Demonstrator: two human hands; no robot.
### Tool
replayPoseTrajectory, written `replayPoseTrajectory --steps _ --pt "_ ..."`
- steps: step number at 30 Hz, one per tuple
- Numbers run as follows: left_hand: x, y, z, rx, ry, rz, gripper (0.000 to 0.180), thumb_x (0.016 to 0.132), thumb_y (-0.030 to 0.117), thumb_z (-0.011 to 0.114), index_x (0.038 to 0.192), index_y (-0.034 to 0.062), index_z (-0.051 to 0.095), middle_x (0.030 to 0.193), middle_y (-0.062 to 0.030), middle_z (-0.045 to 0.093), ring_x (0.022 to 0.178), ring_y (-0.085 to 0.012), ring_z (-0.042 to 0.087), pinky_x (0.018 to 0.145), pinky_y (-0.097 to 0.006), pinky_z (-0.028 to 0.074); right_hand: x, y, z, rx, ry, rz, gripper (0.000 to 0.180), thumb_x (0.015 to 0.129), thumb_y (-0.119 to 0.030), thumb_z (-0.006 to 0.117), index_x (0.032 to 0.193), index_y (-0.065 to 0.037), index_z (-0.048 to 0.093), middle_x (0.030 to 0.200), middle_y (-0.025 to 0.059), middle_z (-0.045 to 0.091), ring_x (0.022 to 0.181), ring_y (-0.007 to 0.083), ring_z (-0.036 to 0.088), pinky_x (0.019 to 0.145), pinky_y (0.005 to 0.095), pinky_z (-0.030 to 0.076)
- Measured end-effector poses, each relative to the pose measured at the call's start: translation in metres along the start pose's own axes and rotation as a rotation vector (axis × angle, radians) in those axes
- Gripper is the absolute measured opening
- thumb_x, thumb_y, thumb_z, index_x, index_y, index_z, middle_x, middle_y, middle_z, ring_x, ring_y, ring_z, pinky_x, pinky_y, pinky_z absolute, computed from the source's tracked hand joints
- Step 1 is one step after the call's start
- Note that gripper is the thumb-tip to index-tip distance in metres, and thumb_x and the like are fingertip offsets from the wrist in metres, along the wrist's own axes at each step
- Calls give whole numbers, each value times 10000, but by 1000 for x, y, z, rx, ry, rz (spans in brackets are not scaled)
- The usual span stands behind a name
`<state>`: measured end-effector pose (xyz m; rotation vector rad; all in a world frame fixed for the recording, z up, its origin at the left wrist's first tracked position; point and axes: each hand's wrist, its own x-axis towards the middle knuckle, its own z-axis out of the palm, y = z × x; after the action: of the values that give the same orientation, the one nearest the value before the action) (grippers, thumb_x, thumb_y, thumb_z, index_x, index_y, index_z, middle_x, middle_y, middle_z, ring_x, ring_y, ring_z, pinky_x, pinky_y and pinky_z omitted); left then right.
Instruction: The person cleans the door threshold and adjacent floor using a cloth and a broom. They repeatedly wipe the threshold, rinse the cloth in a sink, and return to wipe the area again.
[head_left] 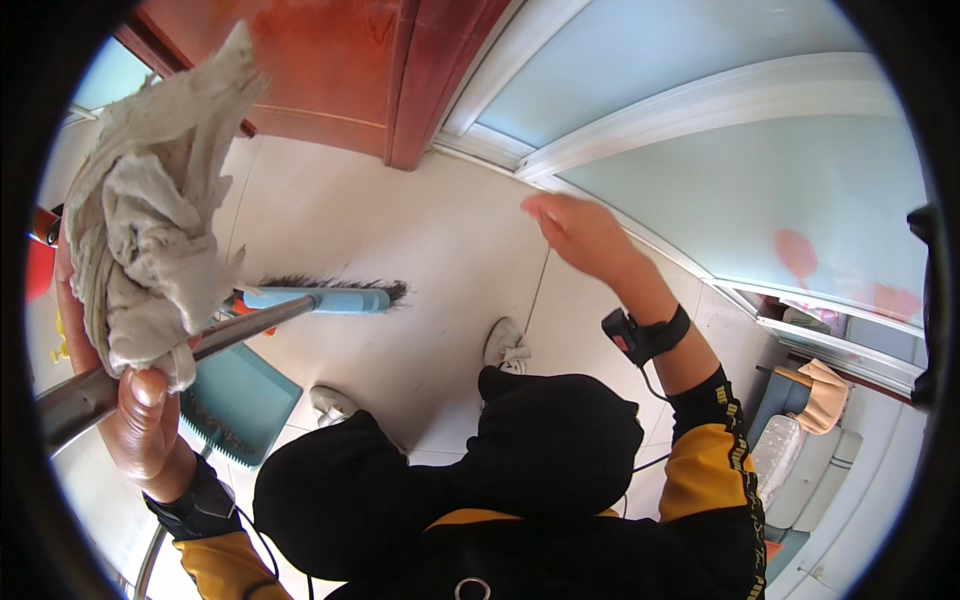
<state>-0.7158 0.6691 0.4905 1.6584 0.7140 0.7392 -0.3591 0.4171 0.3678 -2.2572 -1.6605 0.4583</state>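
The left hand [150,425] clasps a bunched rag [150,230] against a metal handle [250,330] at nine-to-ten o'clock: soft, probably light cloth, stiff tube (best gripped mid-shaft). Whether the right hand's [580,235] fingers, two o'clock, are closed I cannot tell. At eight, a dustpan [275,385] holds dark debris [220,425].
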Motion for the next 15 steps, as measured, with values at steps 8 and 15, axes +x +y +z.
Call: replayPoseTrajectory --steps 8,15 --pt "-5 -13 -49 -192 -200 -6 758 855 321 626 1432 70 203 1448 -179 251 1325 -342 303 1066 -482 305 -53 17 53 443 -222 499 163 864 -211 577 1005 -132 597 634 70 592 621 218 597 602 334 471" --pt "-9 -7 -50 -169 -86 -24 777 881 308 587 1446 72 108 1455 -207 207 1336 -364 268 1071 -475 297 -13 51 -15 197 426 519 205 910 -187 456 938 -61 615 599 64 515 538 128 499 541 282 413"
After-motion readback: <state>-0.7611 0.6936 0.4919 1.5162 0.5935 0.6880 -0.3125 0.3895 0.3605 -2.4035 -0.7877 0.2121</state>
